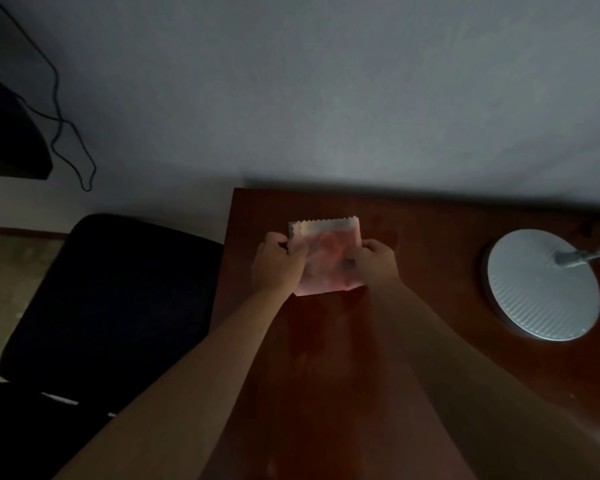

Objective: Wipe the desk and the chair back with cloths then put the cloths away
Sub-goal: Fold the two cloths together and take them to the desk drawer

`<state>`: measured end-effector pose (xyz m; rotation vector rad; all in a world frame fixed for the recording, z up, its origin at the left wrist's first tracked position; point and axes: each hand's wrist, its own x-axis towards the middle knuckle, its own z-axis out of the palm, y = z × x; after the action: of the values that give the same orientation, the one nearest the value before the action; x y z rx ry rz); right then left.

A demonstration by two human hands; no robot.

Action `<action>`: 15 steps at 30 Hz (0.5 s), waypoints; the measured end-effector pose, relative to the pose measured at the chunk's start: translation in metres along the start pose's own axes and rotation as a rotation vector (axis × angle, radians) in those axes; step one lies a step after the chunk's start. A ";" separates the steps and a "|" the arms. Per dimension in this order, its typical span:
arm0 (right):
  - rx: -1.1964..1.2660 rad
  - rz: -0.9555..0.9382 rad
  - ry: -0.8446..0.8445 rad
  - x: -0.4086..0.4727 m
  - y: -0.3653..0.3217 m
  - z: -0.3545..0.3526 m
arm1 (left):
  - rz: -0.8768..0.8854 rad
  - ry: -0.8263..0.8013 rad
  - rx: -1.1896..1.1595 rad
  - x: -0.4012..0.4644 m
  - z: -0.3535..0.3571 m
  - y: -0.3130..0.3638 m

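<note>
Both hands were on the cloth (326,258) there, the left hand (279,261) pinching its left edge and the right hand (378,259) gripping its right edge, holding the pinkish square flat, or very near flat, over the far left corner of the desk (430,341). Folded and squared up like that, it looked more like tidying than scrubbing, though the dim light showed no wiped patch, and the chair (111,299) beside the desk sat untouched. No box or drawer was in view; only a lamp base (542,284) stood to the right.
</note>
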<state>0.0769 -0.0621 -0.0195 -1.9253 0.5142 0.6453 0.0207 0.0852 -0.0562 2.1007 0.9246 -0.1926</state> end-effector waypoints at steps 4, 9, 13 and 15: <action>-0.005 -0.152 0.322 -0.019 -0.026 -0.019 | 0.099 0.202 -0.128 -0.009 -0.004 0.009; -0.160 -0.472 0.168 -0.055 -0.052 0.003 | -0.007 -0.138 -0.767 -0.014 -0.010 0.054; -0.134 -0.327 -0.062 -0.047 -0.033 0.014 | -0.252 -0.218 -0.898 -0.005 -0.017 0.056; -0.183 -0.273 0.033 -0.035 -0.015 0.007 | -0.210 -0.213 -0.480 0.000 -0.016 0.039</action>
<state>0.0576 -0.0469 0.0099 -2.1335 0.2109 0.4977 0.0439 0.0810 -0.0218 1.5129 0.9520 -0.2672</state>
